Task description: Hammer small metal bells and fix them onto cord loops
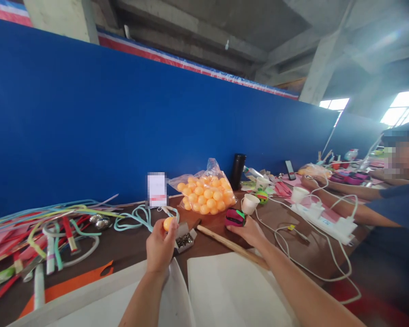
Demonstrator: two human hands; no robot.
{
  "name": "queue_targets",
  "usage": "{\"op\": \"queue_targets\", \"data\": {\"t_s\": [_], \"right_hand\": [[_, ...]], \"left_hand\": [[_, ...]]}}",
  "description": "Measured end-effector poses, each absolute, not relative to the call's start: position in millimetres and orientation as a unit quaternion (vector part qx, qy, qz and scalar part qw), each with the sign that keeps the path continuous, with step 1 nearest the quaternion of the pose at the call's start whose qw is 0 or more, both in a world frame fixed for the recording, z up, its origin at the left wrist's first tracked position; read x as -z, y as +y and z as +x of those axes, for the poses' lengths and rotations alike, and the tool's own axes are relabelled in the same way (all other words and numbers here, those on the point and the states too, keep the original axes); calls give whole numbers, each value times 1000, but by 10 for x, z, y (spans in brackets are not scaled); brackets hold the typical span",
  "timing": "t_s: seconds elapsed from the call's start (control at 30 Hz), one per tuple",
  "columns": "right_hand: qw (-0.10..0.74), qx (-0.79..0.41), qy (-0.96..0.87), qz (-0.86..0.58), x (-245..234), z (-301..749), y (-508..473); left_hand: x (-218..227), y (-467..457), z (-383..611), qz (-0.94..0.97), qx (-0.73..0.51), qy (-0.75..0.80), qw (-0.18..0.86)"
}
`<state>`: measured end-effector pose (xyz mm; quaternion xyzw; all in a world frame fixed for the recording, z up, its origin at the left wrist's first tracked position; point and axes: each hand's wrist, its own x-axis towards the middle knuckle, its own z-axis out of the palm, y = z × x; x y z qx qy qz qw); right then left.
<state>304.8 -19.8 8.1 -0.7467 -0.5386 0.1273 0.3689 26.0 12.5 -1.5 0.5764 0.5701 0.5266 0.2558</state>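
Raised over the table, my left hand [159,250] pinches an orange ping-pong ball [168,224] between thumb and fingers. Just right of it stands a small open box [185,241] filled with small metal pieces. My right hand [250,231] is closed round a rounded magenta, black and green object [234,218]; its exact kind I cannot make out. A white paper cup [250,204] is right behind that hand. A wooden stick [225,240] lies between my hands, partly under my right forearm. Beyond them sits a clear plastic bag [212,167] full of orange balls.
Coloured tubes and strips [56,236] crowd the left, near an orange sheet [71,282]. White paper [231,281] covers the front. On the right are a power strip [323,220], trailing cables and another person's arm [354,209]. A black bottle [237,172] stands by the blue partition [122,113].
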Motion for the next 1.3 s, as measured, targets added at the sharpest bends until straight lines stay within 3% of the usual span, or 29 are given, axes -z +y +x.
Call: {"op": "queue_targets", "data": {"t_s": [0.13, 0.2, 0.5, 1.3], "right_hand": [[365, -141, -589, -707, -279, 2889, -237], [322, -155, -655, -666, -435, 2755, -252], [-44, 52, -780, -622, -1004, 1981, -7], [-274, 232, -798, -484, -971, 1158, 113]], "left_hand": [[54, 178, 256, 585, -494, 593, 248], [63, 194, 255, 588, -489, 597, 242], [-9, 180, 251, 573, -495, 590, 279], [2, 211, 266, 579, -487, 605, 247]]}}
